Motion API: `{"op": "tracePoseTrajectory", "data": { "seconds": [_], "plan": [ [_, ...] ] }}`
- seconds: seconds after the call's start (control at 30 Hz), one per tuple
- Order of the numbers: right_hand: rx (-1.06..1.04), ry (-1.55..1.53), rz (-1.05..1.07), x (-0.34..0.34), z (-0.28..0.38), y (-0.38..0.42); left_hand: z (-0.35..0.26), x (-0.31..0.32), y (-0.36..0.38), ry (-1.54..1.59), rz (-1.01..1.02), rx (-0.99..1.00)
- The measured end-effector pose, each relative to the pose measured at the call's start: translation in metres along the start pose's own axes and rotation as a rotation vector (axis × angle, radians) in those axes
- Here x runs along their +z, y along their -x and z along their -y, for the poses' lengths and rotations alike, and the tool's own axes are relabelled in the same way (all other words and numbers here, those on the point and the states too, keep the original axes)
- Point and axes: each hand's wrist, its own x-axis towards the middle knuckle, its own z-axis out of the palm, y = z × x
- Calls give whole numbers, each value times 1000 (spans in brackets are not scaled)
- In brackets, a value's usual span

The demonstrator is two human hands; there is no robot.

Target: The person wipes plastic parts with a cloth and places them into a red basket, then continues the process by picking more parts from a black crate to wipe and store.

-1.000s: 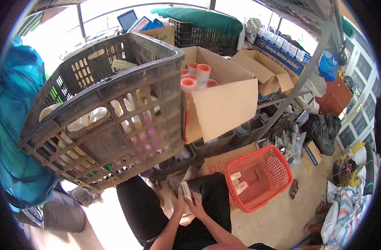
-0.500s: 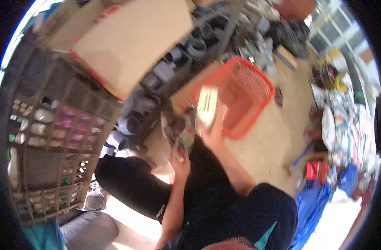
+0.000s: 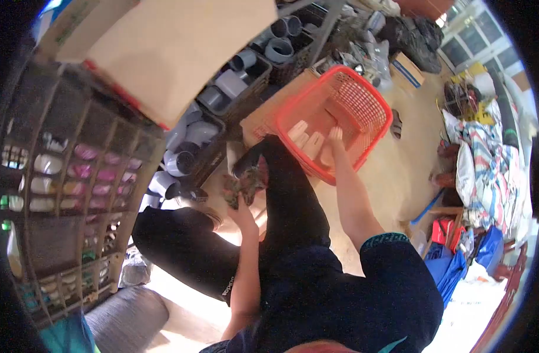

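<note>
My right hand (image 3: 334,145) reaches into a red plastic basket (image 3: 389,120), fingers stretched out beside several pale, slotted blocks (image 3: 314,145) that lie on its bottom. The hand partly covers the block nearest to it. Between my legs, my left hand (image 3: 240,210) has its fingers closed on a crumpled, patterned rag (image 3: 251,179) of greenish and reddish colour. Part of the rag lies against my dark trouser leg.
Crates of grey plastic pipe fittings (image 3: 222,88) stand beyond my knees. A large cardboard box (image 3: 181,53) sits above them. At left rises a slatted crate (image 3: 75,188) with white and pink items. A striped sack (image 3: 490,165) lies at right.
My right hand has moved down into the basket; the pale slotted block it held up is no longer raised. My left hand has shifted slightly left and up with the rag.
</note>
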Motion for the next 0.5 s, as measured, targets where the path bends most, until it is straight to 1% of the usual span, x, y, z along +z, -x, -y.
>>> {"op": "tracePoseTrajectory", "data": {
  "seconds": [0.1,0.13,0.17,0.27,0.3,0.33,0.37,0.4,0.43,0.5],
  "plan": [
    [-110,309,-11,20,6,23,-9,6,4,-23,64,-72],
    [-124,378,-14,24,7,31,-6,3,2,-109,91,10],
    [-128,437,-20,24,8,38,5,-1,-2,-112,84,-7],
    [-95,536,-90,7,20,59,17,-9,-3,-32,97,-34],
    [-78,509,-141,-7,28,67,21,-6,-3,-201,2,3],
    [-70,434,-188,-24,41,78,-3,-4,4,-100,93,3],
    [-77,308,-215,-42,58,93,0,-2,3,-75,92,-15],
    [-131,139,-196,-56,75,113,4,-1,2,-48,93,-32],
    [-181,-31,-169,-71,92,132,-3,-1,2,-42,144,-28],
    [-630,-502,-185,-75,113,196,-14,2,7,20,252,6]
  ]
}}
